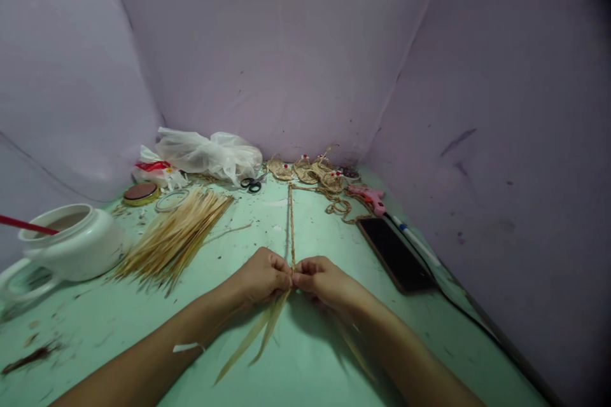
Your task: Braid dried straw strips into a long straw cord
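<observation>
Red-and-white packet (pixel 157 168), left of centre: any print on it was too small to read. Bench (pixel 119 324) was pale green, marked with dark specks, scraps and a dark brown smear at lower left. Lilac walls (pixel 267 44) rose on three sides, the right one scuffed and spotted. Straw braid (pixel 292 222) ran up the middle of the frame, then bent right near the woven pieces (pixel 305 172). Both hands were at its lower end, centre: left hand (pixel 265 275) and right hand (pixel 322 280) each closed in a fingertip pinch on the braid, nearly touching. Loose strips (pixel 274 321) hung below. Straw bundle (pixel 179 232) and white pot (pixel 90 248) lay left; phone (pixel 396 254) and pink glue gun (pixel 370 197) right.
</observation>
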`<action>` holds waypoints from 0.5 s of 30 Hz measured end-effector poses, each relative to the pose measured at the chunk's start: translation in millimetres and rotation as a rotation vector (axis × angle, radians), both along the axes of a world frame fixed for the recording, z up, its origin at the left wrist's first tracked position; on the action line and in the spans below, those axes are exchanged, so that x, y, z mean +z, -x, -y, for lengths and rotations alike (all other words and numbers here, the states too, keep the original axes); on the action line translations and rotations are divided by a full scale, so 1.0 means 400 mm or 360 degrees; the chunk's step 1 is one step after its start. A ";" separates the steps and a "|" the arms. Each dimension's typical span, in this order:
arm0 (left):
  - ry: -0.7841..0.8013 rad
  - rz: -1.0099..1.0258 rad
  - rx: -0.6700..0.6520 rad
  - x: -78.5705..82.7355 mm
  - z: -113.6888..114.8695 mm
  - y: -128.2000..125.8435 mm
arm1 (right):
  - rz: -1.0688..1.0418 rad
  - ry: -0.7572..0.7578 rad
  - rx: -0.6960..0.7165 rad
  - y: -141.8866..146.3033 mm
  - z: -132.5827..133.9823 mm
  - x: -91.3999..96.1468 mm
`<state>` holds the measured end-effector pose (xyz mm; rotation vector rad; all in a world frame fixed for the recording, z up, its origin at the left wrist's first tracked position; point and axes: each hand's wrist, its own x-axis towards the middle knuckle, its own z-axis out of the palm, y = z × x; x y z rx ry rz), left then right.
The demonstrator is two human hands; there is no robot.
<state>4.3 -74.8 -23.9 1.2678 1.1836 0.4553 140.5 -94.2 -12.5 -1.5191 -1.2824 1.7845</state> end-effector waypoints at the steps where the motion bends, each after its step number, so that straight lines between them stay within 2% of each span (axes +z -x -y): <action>1: -0.0019 -0.0036 -0.0023 0.002 -0.001 0.002 | 0.0094 -0.0045 -0.0001 0.000 -0.001 -0.001; 4: -0.0150 -0.0201 -0.0114 0.012 -0.007 0.009 | 0.0179 -0.0121 0.0000 -0.003 -0.008 -0.006; 10: -0.0356 -0.0460 -0.0206 0.014 -0.012 0.021 | 0.0013 -0.0121 -0.0152 0.003 -0.013 -0.030; 15: -0.0765 -0.1012 -0.0164 0.037 0.021 0.016 | -0.0051 -0.0264 -0.0246 0.013 -0.008 -0.046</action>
